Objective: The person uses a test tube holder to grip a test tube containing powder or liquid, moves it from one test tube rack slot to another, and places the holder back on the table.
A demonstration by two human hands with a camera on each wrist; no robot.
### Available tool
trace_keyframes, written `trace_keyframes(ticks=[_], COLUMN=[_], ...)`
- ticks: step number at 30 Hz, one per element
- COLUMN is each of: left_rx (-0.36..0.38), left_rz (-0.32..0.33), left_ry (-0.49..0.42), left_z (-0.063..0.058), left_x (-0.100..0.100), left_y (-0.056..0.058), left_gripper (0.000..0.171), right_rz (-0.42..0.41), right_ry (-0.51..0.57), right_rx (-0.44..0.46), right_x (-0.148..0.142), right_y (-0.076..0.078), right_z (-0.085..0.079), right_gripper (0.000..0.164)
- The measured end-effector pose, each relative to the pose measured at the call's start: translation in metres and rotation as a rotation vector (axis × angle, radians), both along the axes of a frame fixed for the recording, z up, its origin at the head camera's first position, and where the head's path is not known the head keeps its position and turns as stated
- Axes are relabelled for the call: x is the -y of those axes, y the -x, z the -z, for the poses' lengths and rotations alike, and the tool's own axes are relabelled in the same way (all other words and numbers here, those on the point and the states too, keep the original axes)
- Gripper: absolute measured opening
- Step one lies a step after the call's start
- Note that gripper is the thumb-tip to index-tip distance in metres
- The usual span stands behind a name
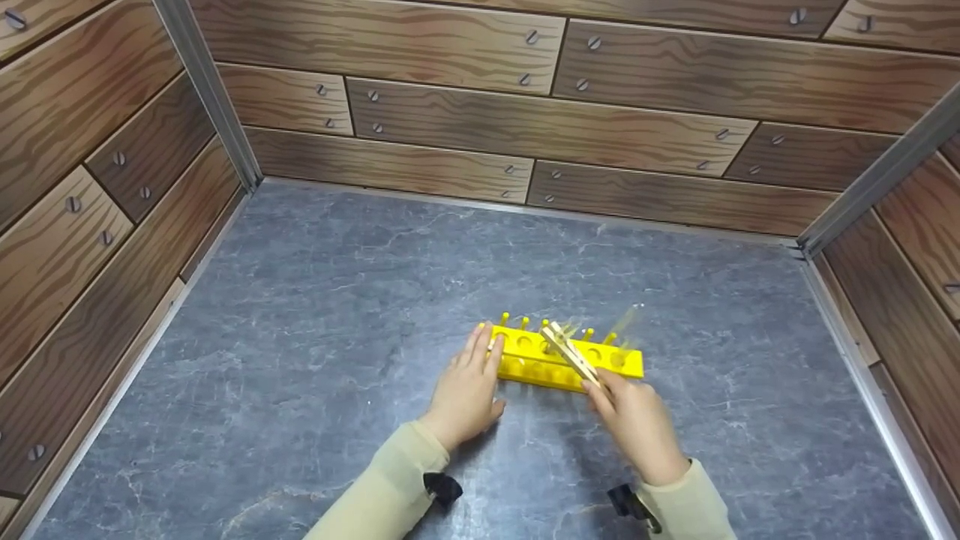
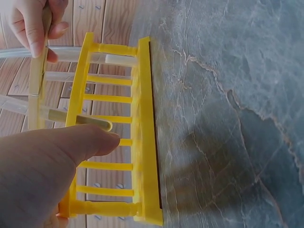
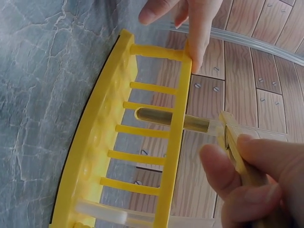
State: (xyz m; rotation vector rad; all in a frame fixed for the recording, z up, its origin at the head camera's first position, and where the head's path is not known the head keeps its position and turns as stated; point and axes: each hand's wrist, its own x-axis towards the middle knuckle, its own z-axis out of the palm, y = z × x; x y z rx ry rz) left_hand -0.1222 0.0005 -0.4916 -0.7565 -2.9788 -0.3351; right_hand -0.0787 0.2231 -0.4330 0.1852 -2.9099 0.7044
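Observation:
A yellow test tube rack [image 1: 566, 356] stands on the floor, with pegs along its far side. At its left end my left hand [image 1: 469, 386] rests with fingers extended; one fingertip touches the top plate in the right wrist view. My right hand [image 1: 637, 420] pinches a wooden test tube holder [image 1: 574, 356]. The holder's jaws are around a clear test tube [image 3: 156, 116] containing yellowish liquid. That tube passes through the top plate, its rounded bottom above the base. Another tube [image 3: 102, 212], with white contents at the bottom, stands near the rack's right end.
Grey marbled floor [image 1: 337, 300] surrounds the rack. Wood-patterned walls [image 1: 450, 97] rise at the back and both sides, with metal strips [image 1: 214, 90] at the corners. Black straps [image 1: 442, 487] are around both wrists.

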Motion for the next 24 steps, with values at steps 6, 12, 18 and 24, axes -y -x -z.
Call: trace_keyframes(ticks=[6,12,18,24], left_rx=[0.007,-0.003,-0.023,-0.022], left_rz=[-0.004,-0.006,-0.003,-0.006], left_ry=[-0.014,-0.023,-0.010,-0.009], left_z=[0.0003,0.0001,0.0008,0.0014], left_x=[0.0001,-0.0001,-0.0001,-0.0002], left_y=[-0.0004,-0.0005,-0.0015,-0.0019], left_gripper=[0.094,0.095,0.094,0.094], right_rz=[-0.006,-0.002,-0.004,0.004], right_ry=[0.005,0.022,0.026,0.031], right_rx=[-0.024,-0.022,-0.016,-0.008], right_x=[-0.0001,0.0005,0.0000,-0.0006], right_y=[-0.0006,-0.0022,-0.0051,-0.0057], right_z=[-0.0011,-0.0046,-0.0065,-0.0071], right_gripper=[0.014,0.013,0.012,0.013])
